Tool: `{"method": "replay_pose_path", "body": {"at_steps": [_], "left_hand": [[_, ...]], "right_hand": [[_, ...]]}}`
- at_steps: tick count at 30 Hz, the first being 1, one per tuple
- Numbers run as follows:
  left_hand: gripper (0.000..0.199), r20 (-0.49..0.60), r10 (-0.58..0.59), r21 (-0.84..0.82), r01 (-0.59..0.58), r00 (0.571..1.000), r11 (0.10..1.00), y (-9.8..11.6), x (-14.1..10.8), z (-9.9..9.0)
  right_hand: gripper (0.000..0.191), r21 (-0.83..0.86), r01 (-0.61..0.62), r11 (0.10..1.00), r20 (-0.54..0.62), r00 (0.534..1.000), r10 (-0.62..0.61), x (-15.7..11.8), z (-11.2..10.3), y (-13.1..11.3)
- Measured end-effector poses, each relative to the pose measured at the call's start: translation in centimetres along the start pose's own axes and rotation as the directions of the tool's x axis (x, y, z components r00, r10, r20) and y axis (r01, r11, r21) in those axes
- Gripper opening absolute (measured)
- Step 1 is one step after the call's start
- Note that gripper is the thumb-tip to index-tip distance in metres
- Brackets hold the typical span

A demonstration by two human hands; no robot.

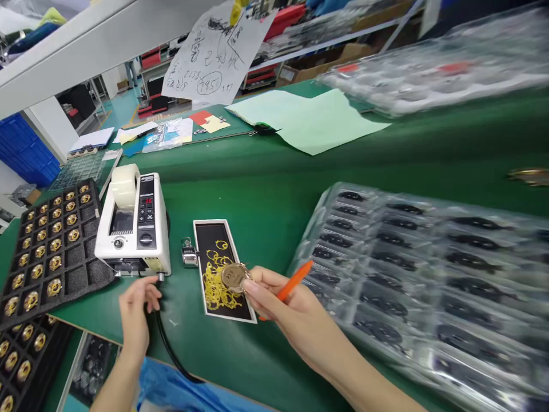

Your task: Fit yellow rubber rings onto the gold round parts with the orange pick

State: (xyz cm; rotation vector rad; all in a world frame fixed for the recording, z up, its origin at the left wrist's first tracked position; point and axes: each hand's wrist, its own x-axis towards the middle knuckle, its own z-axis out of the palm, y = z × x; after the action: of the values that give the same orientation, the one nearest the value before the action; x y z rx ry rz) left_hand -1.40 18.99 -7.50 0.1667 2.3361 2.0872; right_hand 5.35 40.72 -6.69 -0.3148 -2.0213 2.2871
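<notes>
My right hand [278,292] pinches a round metal watch case [234,277] at its edge, and an orange pen-like tool [295,280] rests between the same fingers. Below the case lies a white-rimmed tray [229,229] holding many yellow rings [218,286]. My left hand [139,303] has its fingers bent and somewhat apart, at the front of a white tape dispenser [153,229], by its cable plug. Nothing shows in that hand. A small metal counter [189,254] stands against the tray's left edge.
Black foam trays with gold round parts [55,263] lie at the left. Clear plastic trays with dark parts [394,257] cover the right. A pale green sheet [317,120] lies at the back, near a hanging handwritten paper [214,57]. A black cable [165,343] runs frontward.
</notes>
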Motion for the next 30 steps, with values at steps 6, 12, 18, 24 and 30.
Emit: {"method": "replay_pose_path", "body": {"at_steps": [6, 12, 18, 24, 30], "left_hand": [[0.038, -0.145, -0.176, -0.285, 0.129, 0.974, 0.950, 0.9, 1.6, -1.8], [0.023, -0.039, 0.408, 0.177, -0.395, 0.912, 0.901, 5.2, 2.0, -1.9], [0.016, 0.396, 0.341, 0.528, -0.515, 0.853, 0.675, 8.6, 2.9, -1.8], [0.024, 0.618, 0.231, 0.219, -0.447, 0.751, 0.868, 9.3, 0.5, 0.7], [0.025, 0.700, 0.090, 0.205, -0.320, 0.708, 0.925, 8.0, 0.3, 3.6]], "right_hand": [[0.057, -0.064, 0.007, 0.998, 0.029, 1.000, -0.005, 0.1, 0.2, -0.2], [0.057, -0.029, 0.016, 0.999, 0.028, 0.999, -0.015, 0.3, -0.1, -0.8], [0.051, 0.063, 0.031, 0.998, 0.152, 0.988, -0.040, 0.1, -0.4, -1.4], [0.046, 0.217, 0.030, 0.976, 0.311, 0.945, -0.098, 0.0, -0.5, -1.6], [0.046, 0.248, 0.028, 0.968, 0.421, 0.897, -0.133, -0.1, -0.5, -1.5]]}}
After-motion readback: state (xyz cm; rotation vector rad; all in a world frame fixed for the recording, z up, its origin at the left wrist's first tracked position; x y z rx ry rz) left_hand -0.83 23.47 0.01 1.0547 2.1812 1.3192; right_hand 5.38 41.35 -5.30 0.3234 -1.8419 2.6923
